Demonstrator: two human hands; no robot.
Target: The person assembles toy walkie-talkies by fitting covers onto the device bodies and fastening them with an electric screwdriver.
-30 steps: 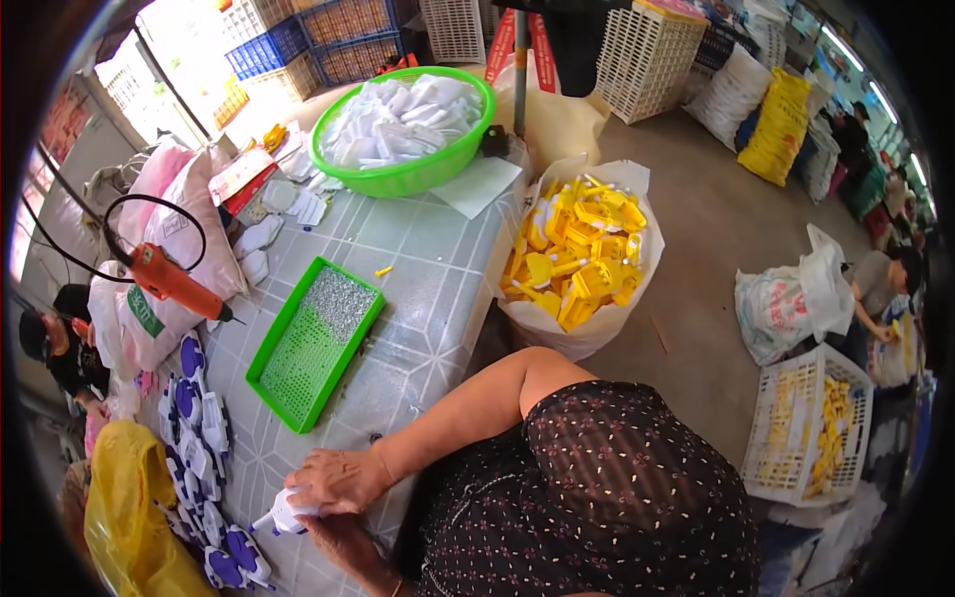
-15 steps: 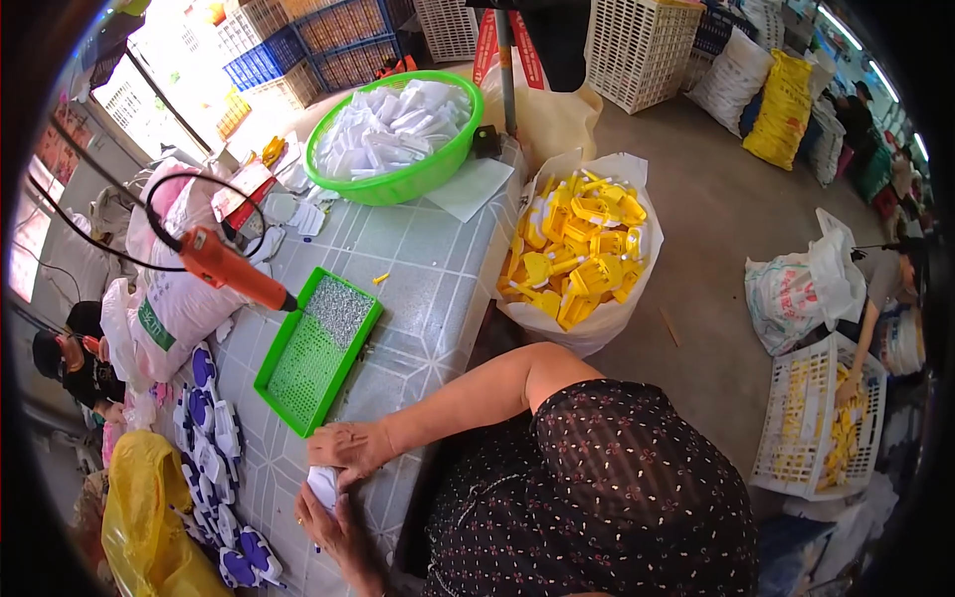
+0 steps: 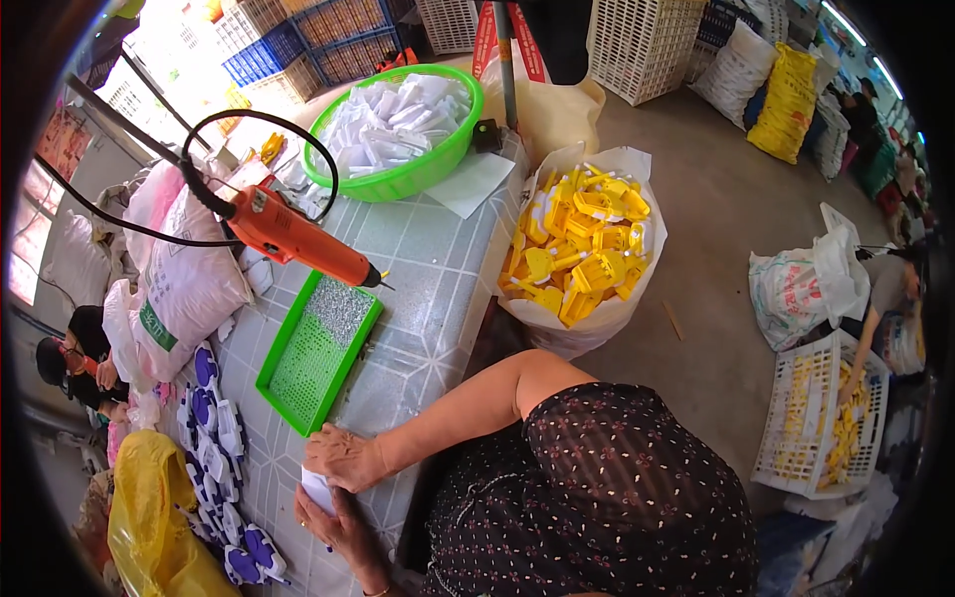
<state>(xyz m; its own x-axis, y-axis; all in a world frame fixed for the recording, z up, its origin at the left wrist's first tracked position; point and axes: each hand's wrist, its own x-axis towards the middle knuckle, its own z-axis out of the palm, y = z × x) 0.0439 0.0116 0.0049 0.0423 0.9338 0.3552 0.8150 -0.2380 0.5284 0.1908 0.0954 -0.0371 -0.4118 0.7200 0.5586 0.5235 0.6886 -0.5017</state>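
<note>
Both my hands are together at the table's near edge, beside the lower corner of a green tray [image 3: 265,373]. My left hand [image 3: 343,532], the lower one, is closed around a small white plastic part [image 3: 317,490]. Over the part's upper end curls my right hand [image 3: 343,456], its fingertips mostly hidden. Small silvery screws [image 3: 338,310] fill the tray's far end; its dimpled near end shows green. Above the tray hangs an orange electric screwdriver [image 3: 303,239] on a black cable, its bit clear of my hands.
White-and-purple plastic pieces [image 3: 211,453] lie in rows beside a yellow bag [image 3: 149,507]. A green basin [image 3: 398,184] of white parts stands at the far end. Beside the table, a sack [image 3: 597,328] holds yellow parts. Another person's arm [image 3: 863,343] reaches into a white crate [image 3: 786,408].
The orange screwdriver has swung right and slightly up, over the tray's far end. My hands have shifted slightly, still on the white part.
</note>
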